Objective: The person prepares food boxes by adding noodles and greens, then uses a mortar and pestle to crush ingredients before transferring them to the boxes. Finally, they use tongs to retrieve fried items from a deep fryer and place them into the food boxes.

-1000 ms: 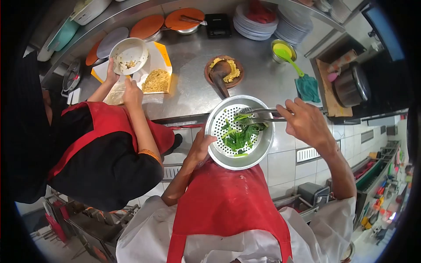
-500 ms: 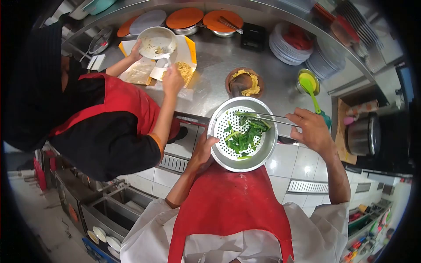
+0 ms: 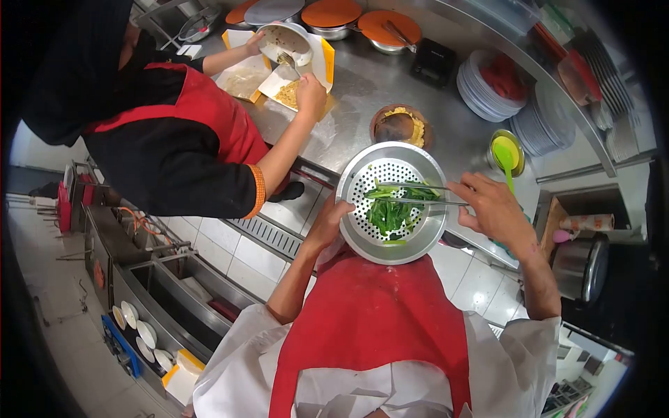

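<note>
My left hand is closed on the left rim of a round metal colander, its thumb over the edge. Wilted leafy greens lie in the middle of the perforated bottom. From the right, my right hand grips a pair of metal tongs between thumb and fingers. The tongs' two arms are spread and reach over the rim onto the greens. Just beyond the colander, a brown mortar with yellow paste around its inside stands on the steel counter.
At left a co-worker in a red apron tilts a white bowl over an open takeaway box, spoon in hand. Stacked plates and a yellow-filled bowl with a green utensil stand at right. Lidded pots line the back.
My view has turned, so the surroundings shift. The tongs' arms have spread apart and moved onto the greens, which are more bunched. The co-worker's bowl is tipped further toward the box.
</note>
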### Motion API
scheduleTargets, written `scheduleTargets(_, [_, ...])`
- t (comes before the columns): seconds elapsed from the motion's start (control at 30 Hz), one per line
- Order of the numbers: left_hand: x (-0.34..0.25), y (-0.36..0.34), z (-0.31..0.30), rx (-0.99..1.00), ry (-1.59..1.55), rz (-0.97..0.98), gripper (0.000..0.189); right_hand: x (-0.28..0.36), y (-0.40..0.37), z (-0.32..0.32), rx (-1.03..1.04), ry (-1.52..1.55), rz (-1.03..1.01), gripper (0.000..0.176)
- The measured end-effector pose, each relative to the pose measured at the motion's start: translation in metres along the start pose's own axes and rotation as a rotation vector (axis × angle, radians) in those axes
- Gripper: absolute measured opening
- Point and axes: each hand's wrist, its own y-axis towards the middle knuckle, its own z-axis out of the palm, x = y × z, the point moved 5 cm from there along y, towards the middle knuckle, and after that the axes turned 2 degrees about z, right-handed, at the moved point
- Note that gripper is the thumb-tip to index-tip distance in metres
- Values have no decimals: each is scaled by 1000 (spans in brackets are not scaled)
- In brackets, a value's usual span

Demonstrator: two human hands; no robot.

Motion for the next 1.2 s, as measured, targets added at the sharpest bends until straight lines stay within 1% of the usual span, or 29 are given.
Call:
scheduleTargets(0.1, [10, -4, 2, -18, -61, -92, 62, -5, -8, -10, 20, -12, -9, 44])
scheduleTargets(0.23, [12, -11, 4, -60, 5, -72, 65, 0, -8, -14, 105, -42, -11, 45])
scheduleTargets(0.33, [12, -14, 6, -75, 32, -63, 67, 4, -6, -3, 71, -43, -53, 48])
scheduleTargets(0.4, [7, -19, 12, -92, 25, -48, 69, 9, -7, 1, 61, -33, 16, 50])
scheduleTargets(0.53, [-1, -30, 23, -202, 58, 7, 70, 20, -21, 16, 10, 6, 160, 49])
scheduleTargets(0.6, [-4, -34, 29, -256, 58, 40, 69, 26, -26, 26, -36, -2, 159, 42])
scheduleTargets(0.73, [-1, -41, 32, -307, 37, 33, 70, 35, -30, 41, -122, 46, 209, 32])
scheduleTargets(0.93, [26, -43, 23, -354, -82, 2, 70, 32, -26, 54, -168, 253, 319, 27])
scheduleTargets(1.0, [25, -44, 24, -373, -185, -7, 69, 19, -22, 60, -101, 470, 356, 27])
scheduleTargets(1.13, [41, -38, 16, -367, -234, -12, 65, -17, -24, 89, 41, 916, 471, 28])
scheduleTargets(1.17, [43, -36, 14, -368, -239, -5, 63, -21, -24, 90, 111, 941, 501, 31])
scheduleTargets(1.2, [46, -36, 12, -369, -244, 2, 62, -20, -24, 88, 131, 967, 530, 32])
